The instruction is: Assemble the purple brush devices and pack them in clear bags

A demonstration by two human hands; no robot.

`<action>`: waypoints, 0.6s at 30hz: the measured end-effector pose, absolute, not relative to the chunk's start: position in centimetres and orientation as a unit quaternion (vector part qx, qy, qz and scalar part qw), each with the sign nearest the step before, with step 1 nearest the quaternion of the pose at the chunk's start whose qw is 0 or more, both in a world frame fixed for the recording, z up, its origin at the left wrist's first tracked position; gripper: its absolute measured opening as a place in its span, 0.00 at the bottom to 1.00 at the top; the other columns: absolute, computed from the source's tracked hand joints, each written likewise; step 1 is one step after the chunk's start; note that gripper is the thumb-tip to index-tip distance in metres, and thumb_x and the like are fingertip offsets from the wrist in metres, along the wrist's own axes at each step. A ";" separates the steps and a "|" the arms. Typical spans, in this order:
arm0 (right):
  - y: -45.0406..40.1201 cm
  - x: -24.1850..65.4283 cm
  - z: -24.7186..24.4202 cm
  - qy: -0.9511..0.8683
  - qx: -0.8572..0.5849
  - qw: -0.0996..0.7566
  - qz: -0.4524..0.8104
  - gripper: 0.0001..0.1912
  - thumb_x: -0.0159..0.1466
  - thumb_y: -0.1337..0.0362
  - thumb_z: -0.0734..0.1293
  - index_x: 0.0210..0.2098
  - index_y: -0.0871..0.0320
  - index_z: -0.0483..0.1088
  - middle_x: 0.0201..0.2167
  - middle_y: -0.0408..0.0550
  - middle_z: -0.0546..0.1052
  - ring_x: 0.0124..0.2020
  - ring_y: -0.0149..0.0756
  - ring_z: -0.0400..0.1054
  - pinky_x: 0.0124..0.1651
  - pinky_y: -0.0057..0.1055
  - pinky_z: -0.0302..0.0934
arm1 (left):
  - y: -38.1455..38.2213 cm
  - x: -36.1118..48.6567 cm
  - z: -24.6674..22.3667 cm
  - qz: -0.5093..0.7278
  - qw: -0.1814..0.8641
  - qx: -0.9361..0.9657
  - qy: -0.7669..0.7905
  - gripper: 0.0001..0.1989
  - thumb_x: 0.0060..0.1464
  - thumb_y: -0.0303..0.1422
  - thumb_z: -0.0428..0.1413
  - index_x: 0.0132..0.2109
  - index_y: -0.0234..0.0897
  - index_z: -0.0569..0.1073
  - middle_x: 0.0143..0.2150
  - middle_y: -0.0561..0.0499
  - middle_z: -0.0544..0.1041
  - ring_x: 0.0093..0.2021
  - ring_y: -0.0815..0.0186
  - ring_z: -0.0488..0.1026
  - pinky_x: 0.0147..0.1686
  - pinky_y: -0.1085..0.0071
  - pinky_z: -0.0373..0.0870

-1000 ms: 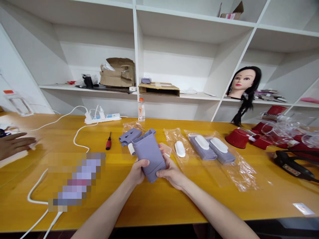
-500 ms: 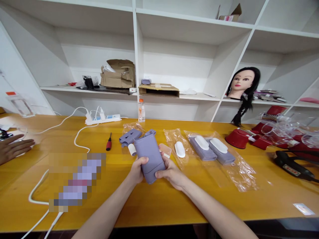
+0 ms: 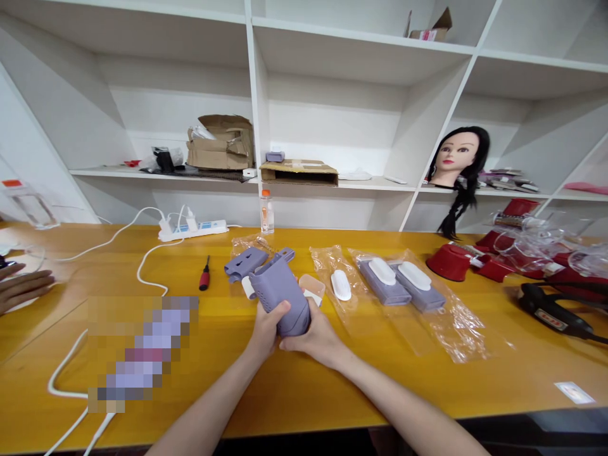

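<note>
The left hand point(image 3: 268, 327) and right hand point(image 3: 316, 335) grip a lavender plastic housing point(image 3: 280, 297) above the yellow wooden workbench point(image 3: 304, 392), fingers closed around its lower end.

The case point(image 3: 280, 297) is a dusty lavender, plain and unpatterned, and the pads point(image 3: 382, 271) near it are white on lavender strips. The worktop point(image 3: 361, 386) is amber-yellow with faint wood grain, the shelves point(image 3: 332, 120) above it plain white. The screwdriver point(image 3: 204, 277) is red and black, the cup point(image 3: 449, 265) on the right deep red, and the mannequin's hair point(image 3: 476, 147) black.
</note>
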State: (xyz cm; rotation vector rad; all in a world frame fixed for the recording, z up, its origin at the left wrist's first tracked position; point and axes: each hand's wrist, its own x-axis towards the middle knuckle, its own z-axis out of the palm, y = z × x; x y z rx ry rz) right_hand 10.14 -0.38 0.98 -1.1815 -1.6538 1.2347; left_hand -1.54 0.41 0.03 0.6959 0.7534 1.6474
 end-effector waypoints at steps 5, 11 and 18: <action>-0.6 10.2 1.2 -0.665 -0.434 0.392 0.465 0.44 0.39 0.64 0.75 0.53 0.53 0.54 0.44 0.45 0.70 0.43 0.38 0.66 0.41 0.34 0.62 | 0.2 -1.4 0.9 0.698 0.604 0.267 0.276 0.28 0.41 0.35 0.59 0.52 0.34 0.66 0.39 0.44 0.77 0.42 0.55 0.73 0.43 0.60 0.68; -1.3 9.8 1.4 -0.711 -0.410 0.411 0.398 0.45 0.41 0.63 0.74 0.54 0.53 0.51 0.49 0.47 0.67 0.46 0.38 0.63 0.46 0.35 0.59 | 0.0 -1.8 1.6 0.692 0.646 0.219 0.235 0.25 0.44 0.42 0.53 0.47 0.31 0.70 0.36 0.42 0.78 0.41 0.53 0.74 0.40 0.59 0.69; -2.2 9.0 1.3 -0.708 -0.397 0.441 0.384 0.45 0.44 0.64 0.73 0.55 0.52 0.47 0.49 0.48 0.65 0.47 0.37 0.62 0.46 0.36 0.60 | -0.4 -2.0 2.4 0.718 0.615 0.228 0.236 0.26 0.37 0.42 0.56 0.44 0.31 0.71 0.36 0.42 0.78 0.42 0.51 0.73 0.39 0.60 0.70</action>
